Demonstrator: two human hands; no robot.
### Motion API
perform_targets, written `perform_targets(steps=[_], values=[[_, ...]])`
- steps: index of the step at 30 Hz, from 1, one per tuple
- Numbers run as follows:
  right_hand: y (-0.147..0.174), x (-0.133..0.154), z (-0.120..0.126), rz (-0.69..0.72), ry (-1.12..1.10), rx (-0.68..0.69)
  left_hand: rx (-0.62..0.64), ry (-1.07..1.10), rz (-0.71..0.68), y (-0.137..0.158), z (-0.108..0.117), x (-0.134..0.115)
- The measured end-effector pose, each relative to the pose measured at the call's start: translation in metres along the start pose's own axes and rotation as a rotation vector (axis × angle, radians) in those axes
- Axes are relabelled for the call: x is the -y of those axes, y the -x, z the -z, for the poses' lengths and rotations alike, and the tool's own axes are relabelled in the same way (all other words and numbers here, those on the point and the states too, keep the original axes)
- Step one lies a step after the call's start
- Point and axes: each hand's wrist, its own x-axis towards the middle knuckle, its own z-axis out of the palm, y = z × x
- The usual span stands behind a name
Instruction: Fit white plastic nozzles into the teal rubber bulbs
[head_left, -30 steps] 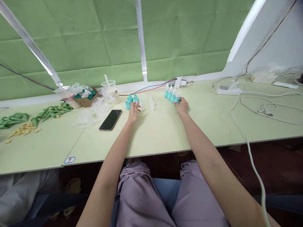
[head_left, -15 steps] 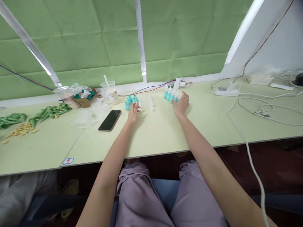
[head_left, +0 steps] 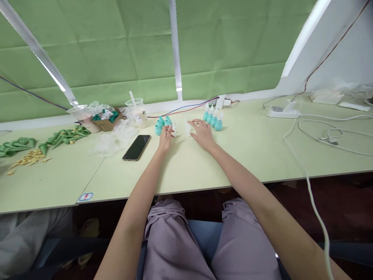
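Note:
My left hand (head_left: 166, 139) rests beside a small group of teal, round-bodied pieces with open necks (head_left: 158, 129). Its fingers are partly spread and reach the edge of some small white pieces (head_left: 175, 127); I see nothing gripped in it. My right hand (head_left: 203, 135) reaches over pale, translucent white pieces (head_left: 188, 126), thumb and fingers apart. Whether its fingertips touch them I cannot tell. Just right of that hand stand several teal pieces with white pointed tips (head_left: 218, 124), upright in a slanting row.
A black phone (head_left: 136, 147) lies left of my left hand. Beyond it are crumpled clear plastic (head_left: 113, 138), a lidless cup with a straw (head_left: 138, 111), a cardboard box (head_left: 109, 123) and green cone-shaped pieces (head_left: 65, 136). A power strip (head_left: 283, 112) and white cables occupy the right side.
My right hand has moved left from the front tipped teal piece to the translucent white pieces, leaving that teal piece standing. My left hand has stayed nearly in place.

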Motion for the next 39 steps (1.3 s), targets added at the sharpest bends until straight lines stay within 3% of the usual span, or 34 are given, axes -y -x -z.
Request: perform_targets(steps=[5,10,13,18,22,26,31,34,39], values=[[0.002,-0.004,-0.016,0.077,-0.046,0.179,0.014,-0.022,-0.007,0.000,-0.001,0.000],[-0.001,-0.004,-0.010,-0.038,-0.168,0.122,0.035,-0.065,-0.037,0.003,-0.002,-0.003],[-0.005,-0.001,-0.006,-0.157,-0.396,0.072,0.070,-0.102,-0.106,0.006,-0.004,-0.007],[-0.007,0.001,-0.016,-0.277,-0.859,0.067,0.239,-0.202,-0.213,0.010,-0.008,-0.012],[-0.006,0.001,-0.021,-0.298,-0.987,0.138,0.230,-0.286,-0.229,0.012,-0.012,-0.014],[-0.007,0.000,-0.014,-0.271,-0.765,0.073,0.119,-0.278,-0.206,0.010,-0.007,-0.014],[-0.010,-0.008,-0.016,-0.342,-0.338,-0.083,-0.141,-0.233,-0.138,0.001,0.010,-0.012],[-0.018,-0.008,-0.025,-0.269,-0.198,-0.032,-0.216,-0.235,-0.128,-0.002,0.019,-0.008],[-0.040,0.009,-0.039,-0.049,-0.081,0.088,-0.181,-0.262,-0.144,-0.002,0.022,-0.001]])
